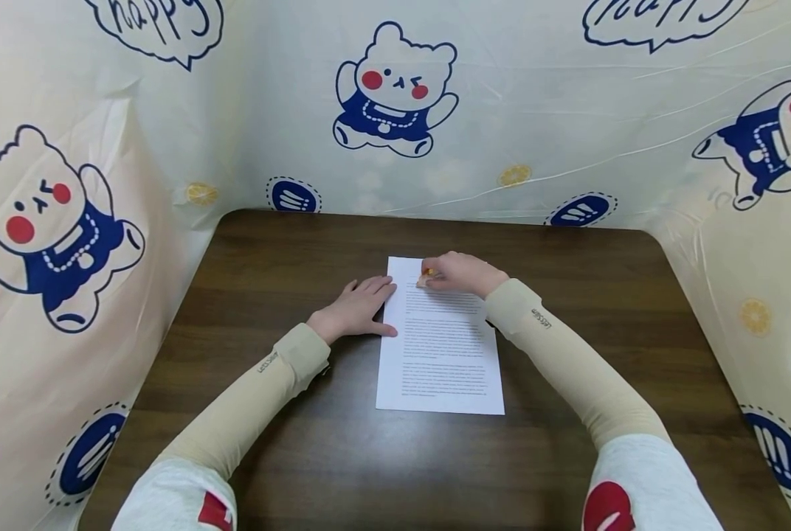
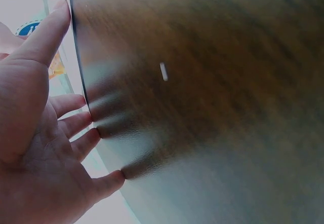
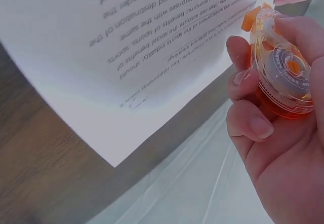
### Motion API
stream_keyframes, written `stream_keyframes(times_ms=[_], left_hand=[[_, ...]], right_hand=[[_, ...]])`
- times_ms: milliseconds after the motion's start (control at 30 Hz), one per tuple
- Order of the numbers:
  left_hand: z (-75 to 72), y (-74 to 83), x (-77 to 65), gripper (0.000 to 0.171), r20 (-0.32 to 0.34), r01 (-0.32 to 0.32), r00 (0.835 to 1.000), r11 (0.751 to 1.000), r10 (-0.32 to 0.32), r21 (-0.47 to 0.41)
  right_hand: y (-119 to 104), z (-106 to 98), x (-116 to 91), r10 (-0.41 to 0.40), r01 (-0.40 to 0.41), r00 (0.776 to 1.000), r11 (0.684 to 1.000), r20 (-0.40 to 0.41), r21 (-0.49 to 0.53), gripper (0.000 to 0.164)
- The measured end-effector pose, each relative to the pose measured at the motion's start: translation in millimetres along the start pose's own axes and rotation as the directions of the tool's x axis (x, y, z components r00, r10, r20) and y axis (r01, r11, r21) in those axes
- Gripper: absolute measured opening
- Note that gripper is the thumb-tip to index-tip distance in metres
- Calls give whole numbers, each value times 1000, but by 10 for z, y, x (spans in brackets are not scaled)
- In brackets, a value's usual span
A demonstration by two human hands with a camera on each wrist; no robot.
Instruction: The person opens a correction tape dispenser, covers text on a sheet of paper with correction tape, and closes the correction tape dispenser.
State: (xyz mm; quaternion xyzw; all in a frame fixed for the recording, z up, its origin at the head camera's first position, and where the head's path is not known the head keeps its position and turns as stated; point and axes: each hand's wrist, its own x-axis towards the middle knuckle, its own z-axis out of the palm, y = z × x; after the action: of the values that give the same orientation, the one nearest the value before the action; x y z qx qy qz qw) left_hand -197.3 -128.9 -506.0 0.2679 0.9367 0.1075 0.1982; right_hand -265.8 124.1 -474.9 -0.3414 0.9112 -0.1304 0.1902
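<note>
A printed sheet of white paper (image 1: 443, 402) lies on the brown table. In my right hand (image 1: 467, 273) I hold a correction tape dispenser (image 3: 286, 74) with a clear and orange case, gripped between thumb and curled fingers. Its orange tip (image 3: 249, 20) is over the upper left part of the text; whether it touches the paper cannot be told. My left hand (image 1: 356, 310) is spread out, its fingertips and thumb resting on the sheet's left edge. In the left wrist view the same hand (image 2: 43, 138) shows straight fingers holding nothing.
The wooden table (image 1: 289, 457) extends around the sheet on all sides. A pale plastic sheet (image 1: 263, 110) with cartoon bears hangs behind it and along both sides. A small white mark, perhaps a reflection (image 2: 163, 72), shows on the tabletop in the left wrist view.
</note>
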Motion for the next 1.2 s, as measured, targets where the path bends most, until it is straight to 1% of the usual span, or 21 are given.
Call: stream_keyframes(times_ms=[200,333,567,667,833,1033,1200], left_hand=[[12,1,14,104,-5,-4,1000,1000,4,6],[3,6,9,104,-7,-6,1000,1000,6,9],[-3,-9,9,104,-17,-11,1000,1000,12,16],[3,-12,20,104,-17,-11,1000,1000,11,18],[1,3,24,105,-8,-3,1000,1000,3,14],[12,-1,24,105,-8,-2,1000,1000,2,10],[9,8,16,104,-12,-5,1000,1000,6,6]], right_hand=[[-21,19,20,28,-28,999,1000,15,-11,29],[-19,28,19,35,-35,999,999,18,-18,28],[-16,32,43,10,-9,1000,1000,15,-28,26],[-27,27,48,16,-15,1000,999,18,-47,26],[-48,9,25,44,-43,999,998,20,-48,27],[-33,8,-1,53,-51,998,998,34,-45,26],[-2,-4,-42,69,-67,997,997,42,-36,30]])
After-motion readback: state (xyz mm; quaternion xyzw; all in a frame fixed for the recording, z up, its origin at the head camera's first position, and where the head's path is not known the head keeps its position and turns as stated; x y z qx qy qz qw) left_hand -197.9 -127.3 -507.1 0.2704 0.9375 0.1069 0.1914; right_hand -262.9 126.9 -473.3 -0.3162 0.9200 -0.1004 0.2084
